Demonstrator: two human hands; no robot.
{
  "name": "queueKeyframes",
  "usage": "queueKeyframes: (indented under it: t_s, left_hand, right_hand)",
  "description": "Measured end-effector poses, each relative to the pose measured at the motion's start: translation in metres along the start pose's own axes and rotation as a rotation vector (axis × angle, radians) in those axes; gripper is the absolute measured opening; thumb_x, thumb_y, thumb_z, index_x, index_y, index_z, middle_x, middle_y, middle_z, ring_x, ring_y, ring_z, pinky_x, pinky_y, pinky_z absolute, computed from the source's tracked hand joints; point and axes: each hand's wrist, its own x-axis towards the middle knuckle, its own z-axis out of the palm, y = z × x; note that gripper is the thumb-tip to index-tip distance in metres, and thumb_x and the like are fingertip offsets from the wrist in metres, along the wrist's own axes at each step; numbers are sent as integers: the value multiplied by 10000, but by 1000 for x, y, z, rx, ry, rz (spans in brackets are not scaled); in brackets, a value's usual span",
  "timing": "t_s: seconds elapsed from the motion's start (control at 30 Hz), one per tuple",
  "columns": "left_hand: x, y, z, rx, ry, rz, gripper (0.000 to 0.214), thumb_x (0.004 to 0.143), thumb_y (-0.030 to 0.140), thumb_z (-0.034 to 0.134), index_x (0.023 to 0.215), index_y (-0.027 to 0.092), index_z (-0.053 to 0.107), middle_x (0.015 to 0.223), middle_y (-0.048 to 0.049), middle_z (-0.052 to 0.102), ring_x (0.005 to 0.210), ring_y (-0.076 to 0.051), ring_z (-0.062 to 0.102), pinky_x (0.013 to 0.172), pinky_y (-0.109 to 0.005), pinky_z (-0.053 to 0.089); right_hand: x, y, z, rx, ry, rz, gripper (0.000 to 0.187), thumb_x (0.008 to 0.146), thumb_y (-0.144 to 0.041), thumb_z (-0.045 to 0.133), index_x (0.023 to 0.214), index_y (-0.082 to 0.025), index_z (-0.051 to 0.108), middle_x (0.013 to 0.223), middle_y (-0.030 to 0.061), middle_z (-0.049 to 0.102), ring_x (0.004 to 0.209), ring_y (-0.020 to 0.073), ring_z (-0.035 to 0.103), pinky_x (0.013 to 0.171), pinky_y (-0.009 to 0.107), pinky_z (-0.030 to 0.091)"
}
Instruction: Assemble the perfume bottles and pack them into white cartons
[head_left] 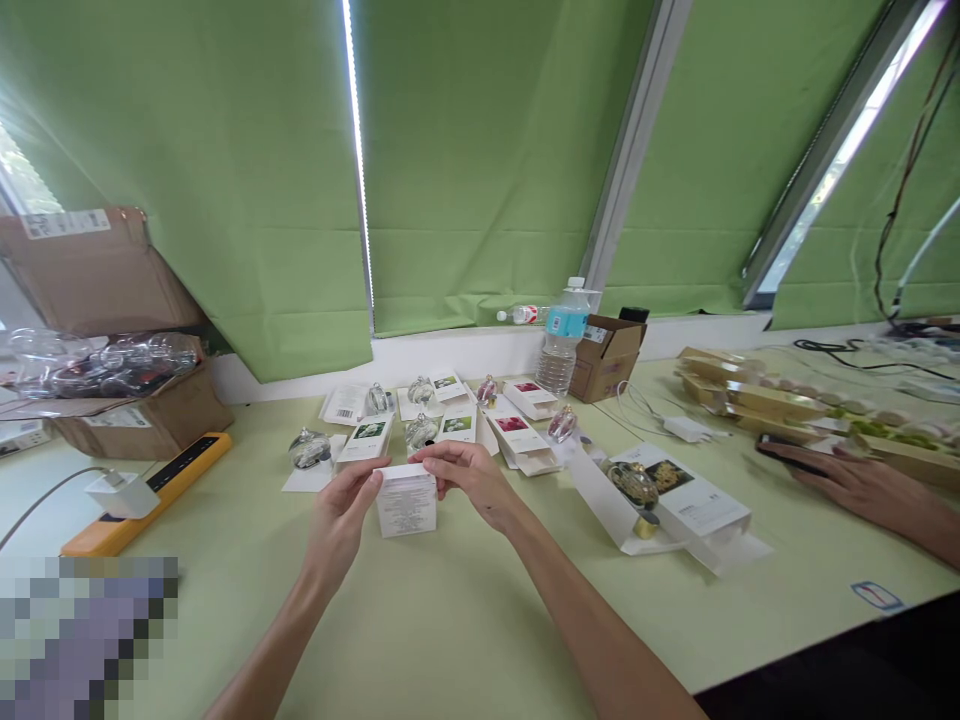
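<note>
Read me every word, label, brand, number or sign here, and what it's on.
No text reads clearly.
White box between left hand and right hand: printed lines, too small.
Boxes with flower pictures: print too small.
Large bottle: blue label, blurred.
Lying bottle: red-and-white label, blurred.
Left carton: labels blurred.
Small carton: label blurred.
Table sticker: blue-and-red mark, unreadable.
Back-left box: barcode, no readable digits.

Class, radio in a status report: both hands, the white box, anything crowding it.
Left hand gripping white box at its upper left; right hand at upper right. Box's printed side facing camera. Flower-picture cartons and ornate bottles close behind.
</note>
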Motion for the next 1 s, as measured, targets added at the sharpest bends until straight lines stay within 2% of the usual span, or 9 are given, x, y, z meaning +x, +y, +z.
queueKeyframes:
  t_s: [0.27, 0.53, 1.0]
  left_hand:
    - [1, -2, -1, -16, 11, -1, 322, 856, 389, 581, 1122, 219, 644, 1109, -60, 675, 973, -206, 612, 800, -277, 463]
    - [1, -1, -1, -29, 8, 0, 311, 850, 373, 588, 1107, 211, 653, 1095, -69, 675, 977, -215, 610, 823, -305, 476]
    - [1, -1, -3, -52, -11, -22, 226, 825, 357, 611, 971, 197, 675, 1132, -80, 666, 1035, -241, 599, 862, -341, 479]
  right_hand:
    - [1, 0, -1, 15, -5, 39, 309, 752, -415, 705, 930, -163, 724, 745, 29, 651, 624, 122, 562, 614, 275, 485]
    - [1, 2, -2, 15, -1, 58, 304, 725, -400, 729, 908, -157, 717, 787, 42, 667, 657, 130, 576, 635, 281, 495]
    - [2, 4, -4, 6, -4, 51, 294, 705, -349, 742, 930, -161, 722, 802, 37, 677, 623, 117, 566, 620, 280, 489]
